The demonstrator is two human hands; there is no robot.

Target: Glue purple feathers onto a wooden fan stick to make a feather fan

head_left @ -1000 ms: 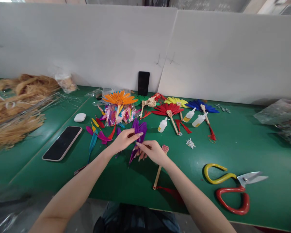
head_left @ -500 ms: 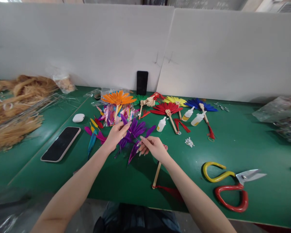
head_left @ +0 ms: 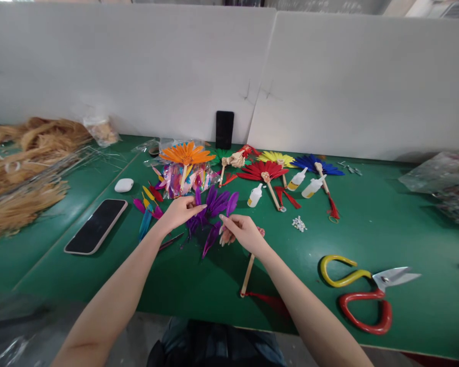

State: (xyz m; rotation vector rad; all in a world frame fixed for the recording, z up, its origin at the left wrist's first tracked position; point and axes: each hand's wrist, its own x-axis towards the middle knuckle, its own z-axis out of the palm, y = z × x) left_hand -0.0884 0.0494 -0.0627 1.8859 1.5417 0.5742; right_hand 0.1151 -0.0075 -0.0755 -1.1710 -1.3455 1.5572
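Purple feathers point(head_left: 217, 202) lie in a loose pile between my hands on the green table. My right hand point(head_left: 239, 230) pinches one purple feather point(head_left: 232, 202) near its lower end, its vane pointing up. At the pile's left side, my left hand point(head_left: 181, 211) has thumb and fingers closed, and another purple feather point(head_left: 198, 195) rises from them. Its quill end is hidden by the fingers. Partly beneath my right wrist lies a wooden fan handle point(head_left: 247, 275) with a red tassel point(head_left: 268, 299). Dark tweezers point(head_left: 171, 241) rest beside my left forearm.
Finished feather fans, orange point(head_left: 187, 153), red point(head_left: 263, 172) and blue point(head_left: 316, 164) among them, lie behind. Glue bottles point(head_left: 254, 195), white beads point(head_left: 299, 224) and large scissors point(head_left: 371, 285) are at right. Leftward are a phone point(head_left: 96, 227), a white case point(head_left: 124, 185) and tan fibre point(head_left: 26, 204).
My left hand has shifted slightly left and down, uncovering the tweezers. The feather in my right hand now stands more upright. The right hand has hardly moved.
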